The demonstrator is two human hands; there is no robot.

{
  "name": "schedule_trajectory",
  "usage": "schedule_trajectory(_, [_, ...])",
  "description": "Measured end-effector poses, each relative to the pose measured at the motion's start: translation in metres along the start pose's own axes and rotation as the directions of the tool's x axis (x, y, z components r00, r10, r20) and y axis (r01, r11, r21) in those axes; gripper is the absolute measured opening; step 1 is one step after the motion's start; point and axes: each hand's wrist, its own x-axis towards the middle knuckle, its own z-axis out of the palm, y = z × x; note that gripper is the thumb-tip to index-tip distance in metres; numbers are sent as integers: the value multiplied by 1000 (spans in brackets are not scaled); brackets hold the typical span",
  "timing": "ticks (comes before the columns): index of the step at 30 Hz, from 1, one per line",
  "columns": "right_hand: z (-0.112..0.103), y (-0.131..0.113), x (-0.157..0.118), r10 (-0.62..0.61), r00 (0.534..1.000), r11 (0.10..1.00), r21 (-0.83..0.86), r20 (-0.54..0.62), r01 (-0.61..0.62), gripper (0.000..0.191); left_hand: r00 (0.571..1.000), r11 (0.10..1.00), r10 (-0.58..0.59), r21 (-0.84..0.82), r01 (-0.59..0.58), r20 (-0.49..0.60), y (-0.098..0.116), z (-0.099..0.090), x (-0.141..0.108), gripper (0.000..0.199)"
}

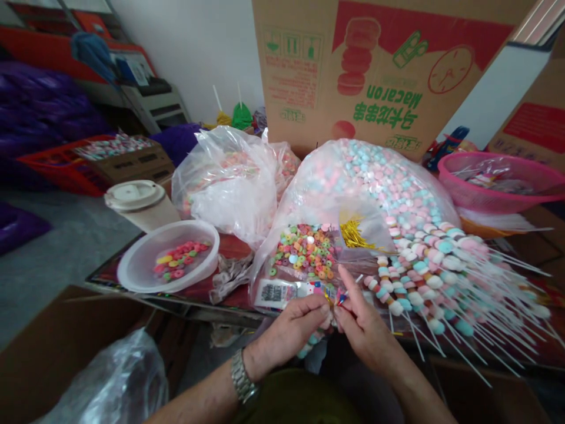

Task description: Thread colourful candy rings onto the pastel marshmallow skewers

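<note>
Close to my body, my left hand (pixel 304 321) and my right hand (pixel 364 324) meet with their fingertips pinched at the gathered neck of a bagged marshmallow skewer (pixel 309 347). Pastel marshmallows hang below my left fingers, and a white stick end rises beside my right hand. My right index finger points up while its thumb presses at the neck. A bit of gold shows at the pinch; the fingers hide its detail. Behind my hands, gold twist ties (pixel 356 234) lie in a small clear bag. Right of them are piled marshmallow skewers (pixel 424 265) with white sticks.
Ring-shaped candies (pixel 304 250) lie in front of a large bag of marshmallows (pixel 375 171). At left stand a plastic bowl (pixel 128 265) and a lidded cup (pixel 141 206). A pink basket (pixel 498 203) sits at right; a tall carton (pixel 300 70) stands behind.
</note>
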Motion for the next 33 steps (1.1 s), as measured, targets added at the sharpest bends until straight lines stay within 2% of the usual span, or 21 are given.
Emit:
schedule_trajectory(2, [7,2,-5,1,999,999,-42,-51,-3,69,998,999,-16,-49,12,-67,-3,2,0,29])
schedule_trajectory(4, [19,4,-11,2,981,999,-49,-196,-12,72,981,982,-60,-188,25,-182,-7,6,2,29])
schedule_trajectory(6, [28,2,-18,39,943,999,-1,-329,-42,65,972,940,-124,-339,50,-201,-9,6,3,29])
schedule_trajectory(7, [29,1,-21,53,944,998,31,-327,-46,54,976,920,-157,-383,88,-153,-11,5,3,29])
schedule_trajectory(8, [27,-1,-23,47,960,998,49,-275,-35,40,978,903,-198,-400,155,-68,-12,2,2,30])
schedule_trajectory(9, [23,-3,-25,10,982,999,50,-189,0,27,970,887,-242,-396,236,36,-14,-1,1,31])
schedule_trajectory(10, [17,-5,-26,-54,995,998,38,-90,58,22,948,869,-284,-379,318,143,-15,-4,0,32])
schedule_trajectory(12, [5,-9,-27,-200,978,980,8,61,200,27,889,830,-319,-356,429,327,-18,-8,-3,35])
schedule_trajectory(14, [-2,-10,-26,-268,958,962,-16,104,271,28,870,816,-271,-381,435,413,-19,-9,-4,39])
schedule_trajectory(15, [-2,-10,-26,-269,959,961,-38,91,273,28,884,821,-239,-403,405,401,-18,-8,-4,40])
schedule_trajectory(17, [4,-7,-24,-284,958,949,-146,-23,278,26,944,847,-182,-444,293,276,-13,-4,-4,38])
schedule_trajectory(18, [8,-6,-22,-321,942,931,-218,-102,294,25,972,863,-152,-456,218,177,-9,-2,-4,37])
schedule_trajectory(20, [16,-4,-18,-429,879,873,-343,-207,345,22,996,888,-86,-453,74,-4,-1,4,-4,37])
schedule_trajectory(23, [14,-10,-12,-574,786,759,-510,-230,404,20,990,926,11,-371,-63,-142,6,11,-4,36])
schedule_trajectory(25, [8,-20,-10,-662,712,649,-655,-234,388,18,956,961,97,-225,-163,-278,9,14,-5,37])
schedule_trajectory(27, [5,-29,-12,-732,647,541,-760,-214,361,13,933,985,99,-98,-141,-345,14,12,-7,43])
schedule_trajectory(28, [6,-32,-14,-752,636,494,-787,-173,370,12,952,993,34,-99,-67,-304,20,9,-9,46])
schedule_trajectory(30, [13,-32,-19,-762,644,435,-788,-65,436,18,989,975,-123,-197,105,-82,37,-1,-14,55])
schedule_trajectory(31, [17,-30,-21,-739,674,455,-753,-21,476,22,993,955,-118,-271,120,25,48,-7,-19,63])
schedule_trajectory(32, [20,-28,-22,-687,727,527,-690,-3,495,27,997,941,-27,-335,52,78,58,-13,-23,68])
schedule_trajectory(33, [22,-26,-23,-599,800,647,-600,-21,469,30,990,928,112,-364,-75,81,68,-18,-29,74])
